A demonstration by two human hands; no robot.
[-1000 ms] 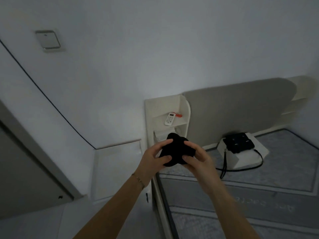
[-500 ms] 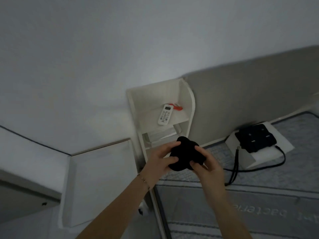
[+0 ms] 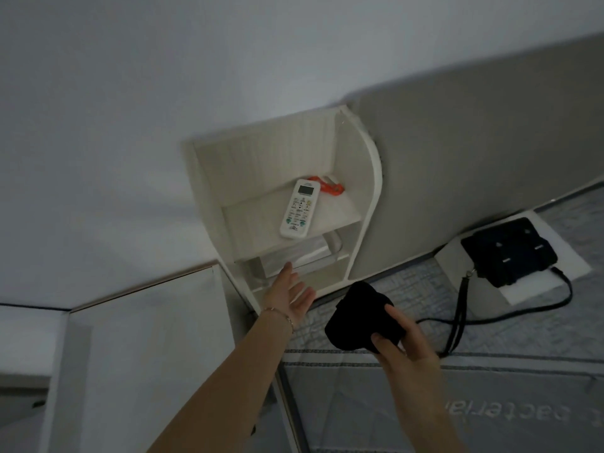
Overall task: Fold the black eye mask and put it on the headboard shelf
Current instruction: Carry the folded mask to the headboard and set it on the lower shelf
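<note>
The black eye mask (image 3: pixel 358 317) is bunched into a folded lump, and my right hand (image 3: pixel 400 343) grips it from the right, over the mattress near the bed's head end. My left hand (image 3: pixel 289 295) is open with its palm up and fingers spread, empty, reaching toward the lower level of the white headboard shelf (image 3: pixel 340 210). The mask is just below and right of the shelf's lowest opening.
A white remote control (image 3: pixel 300 209) and an orange item (image 3: pixel 330 187) lie on the upper shelf level; silvery packaging (image 3: pixel 295 255) fills the level below. A black device (image 3: pixel 510 251) with a cable sits on a white block on the mattress. A white cabinet (image 3: pixel 147 338) stands to the left.
My left hand has let go of the mask and moved up toward the shelf. The right hand alone now holds the mask. The view has moved closer to the shelf.
</note>
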